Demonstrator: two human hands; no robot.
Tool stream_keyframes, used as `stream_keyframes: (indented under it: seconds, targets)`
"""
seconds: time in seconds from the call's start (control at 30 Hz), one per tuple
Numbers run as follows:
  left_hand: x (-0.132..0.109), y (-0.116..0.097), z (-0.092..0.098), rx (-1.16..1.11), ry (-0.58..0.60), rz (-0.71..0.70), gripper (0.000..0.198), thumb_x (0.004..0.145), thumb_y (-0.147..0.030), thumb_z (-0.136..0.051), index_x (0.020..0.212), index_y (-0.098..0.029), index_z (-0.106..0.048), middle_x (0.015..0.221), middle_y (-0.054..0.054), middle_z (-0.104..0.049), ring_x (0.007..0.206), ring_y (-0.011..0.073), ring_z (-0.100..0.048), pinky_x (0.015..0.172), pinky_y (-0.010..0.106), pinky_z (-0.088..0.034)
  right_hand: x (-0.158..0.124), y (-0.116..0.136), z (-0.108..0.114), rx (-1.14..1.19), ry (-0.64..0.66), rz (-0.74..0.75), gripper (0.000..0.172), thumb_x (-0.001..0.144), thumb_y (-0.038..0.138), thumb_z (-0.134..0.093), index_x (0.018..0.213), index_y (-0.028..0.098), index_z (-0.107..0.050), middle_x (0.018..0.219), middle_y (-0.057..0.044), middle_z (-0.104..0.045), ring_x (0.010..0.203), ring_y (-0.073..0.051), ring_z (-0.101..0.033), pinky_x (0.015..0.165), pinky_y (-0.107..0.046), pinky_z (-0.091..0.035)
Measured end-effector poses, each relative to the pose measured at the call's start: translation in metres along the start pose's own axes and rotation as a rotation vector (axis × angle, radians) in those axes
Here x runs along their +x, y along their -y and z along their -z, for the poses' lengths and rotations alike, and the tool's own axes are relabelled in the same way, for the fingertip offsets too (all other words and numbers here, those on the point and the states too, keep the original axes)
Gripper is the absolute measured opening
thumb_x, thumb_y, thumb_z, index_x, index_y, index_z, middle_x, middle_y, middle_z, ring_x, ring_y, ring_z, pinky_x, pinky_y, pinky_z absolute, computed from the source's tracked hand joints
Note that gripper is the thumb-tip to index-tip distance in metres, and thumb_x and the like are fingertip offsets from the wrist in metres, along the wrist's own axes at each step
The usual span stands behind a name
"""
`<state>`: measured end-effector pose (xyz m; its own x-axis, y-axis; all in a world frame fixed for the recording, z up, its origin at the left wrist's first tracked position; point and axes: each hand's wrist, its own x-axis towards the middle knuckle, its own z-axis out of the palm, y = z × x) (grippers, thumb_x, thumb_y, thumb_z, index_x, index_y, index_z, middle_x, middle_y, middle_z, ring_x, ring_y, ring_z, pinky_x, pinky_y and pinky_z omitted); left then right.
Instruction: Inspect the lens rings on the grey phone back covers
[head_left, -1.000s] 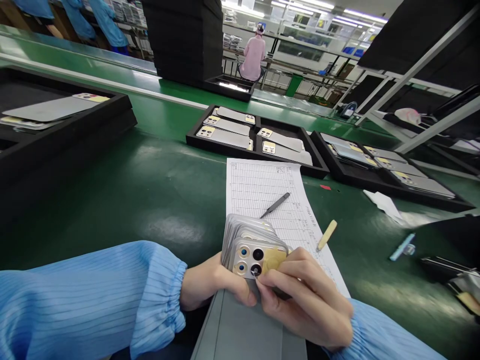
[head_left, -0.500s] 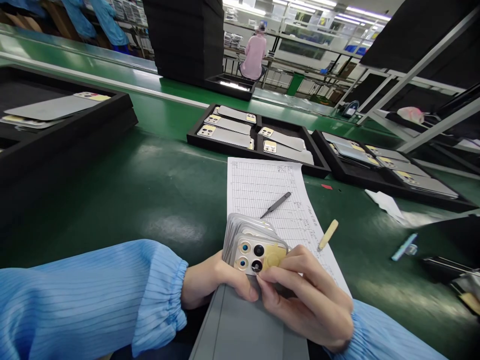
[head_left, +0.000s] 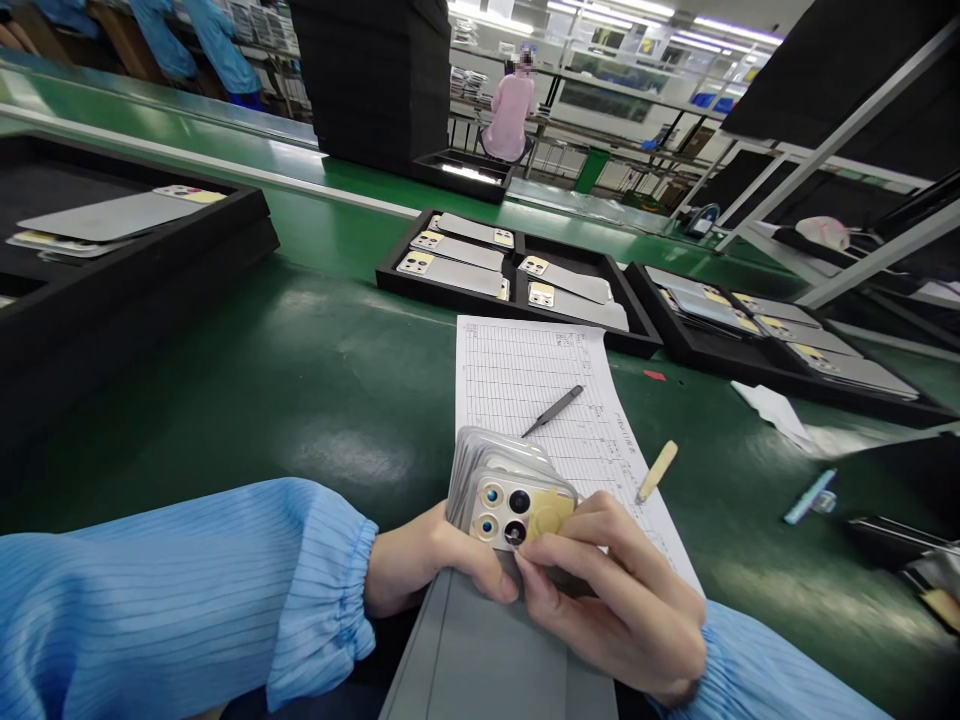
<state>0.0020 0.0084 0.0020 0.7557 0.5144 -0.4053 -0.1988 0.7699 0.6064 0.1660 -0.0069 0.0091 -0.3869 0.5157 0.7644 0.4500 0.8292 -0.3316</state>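
Left hand (head_left: pixel 431 565) of mine still grips the fanned stack of back covers (head_left: pixel 487 465) above the paper sheet (head_left: pixel 525 380); my right hand (head_left: pixel 622 600) has barely shifted, pinching its front cover's camera corner.

The left sleeve (head_left: pixel 187 590) and the right sleeve (head_left: pixel 772 670) are light blue with thin lines along them. The left cuff (head_left: pixel 352 590) is bunched up tight. The left hand (head_left: pixel 427 560) and right hand (head_left: pixel 622 610) are bare.

The right hand (head_left: pixel 615 600) has apparently uncovered more yellow film (head_left: pixel 551 515)
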Motion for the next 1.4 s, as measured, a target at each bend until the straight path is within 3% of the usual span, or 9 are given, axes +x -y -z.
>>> stream_keyframes:
  seconds: [0.37, 0.83, 1.07, 1.4]
  targets:
    - [0.002, -0.0011, -0.0021, 0.037, 0.032, -0.13, 0.022, 0.048, -0.001, -0.06, 0.066, -0.012, -0.066, 0.064, -0.003, -0.06, 0.059, 0.0075, -0.05, 0.056, 0.017, -0.039, 0.0008, -0.0002, 0.0007, -0.007, 0.017, 0.02, 0.015, 0.064, 0.0, -0.064, 0.073, 0.011, -0.063, 0.059, -0.003, -0.05, 0.052, -0.012, -0.041, 0.04, -0.026, -0.037]
    - [0.0008, -0.0007, -0.0009, 0.021, 0.01, -0.026, 0.034, 0.046, -0.006, -0.059, 0.079, -0.013, -0.066, 0.064, 0.001, -0.062, 0.06, 0.0117, -0.051, 0.061, 0.025, -0.039, 0.0012, 0.0007, 0.0014, -0.003, 0.018, -0.013, 0.016, 0.064, 0.0, -0.064, 0.073, 0.012, -0.062, 0.06, -0.003, -0.052, 0.052, -0.011, -0.043, 0.041, -0.026, -0.038]
    - [0.0004, -0.0014, -0.0028, 0.012, -0.052, -0.002, 0.033, 0.043, -0.006, -0.059, 0.075, -0.013, -0.067, 0.064, 0.0, -0.062, 0.057, 0.0103, -0.051, 0.057, 0.023, -0.039, -0.0006, 0.0005, 0.0003, 0.015, 0.009, -0.001, 0.015, 0.065, 0.0, -0.065, 0.074, 0.011, -0.061, 0.062, -0.003, -0.052, 0.052, -0.011, -0.043, 0.04, -0.026, -0.038]
    - [0.0012, -0.0006, -0.0023, 0.017, -0.049, -0.011, 0.028, 0.043, -0.006, -0.06, 0.07, -0.012, -0.065, 0.063, 0.0, -0.061, 0.058, 0.0105, -0.052, 0.057, 0.022, -0.041, 0.0008, 0.0003, 0.0008, 0.006, 0.014, -0.003, 0.017, 0.064, 0.0, -0.065, 0.075, 0.012, -0.061, 0.062, -0.003, -0.051, 0.052, -0.011, -0.043, 0.041, -0.026, -0.037]
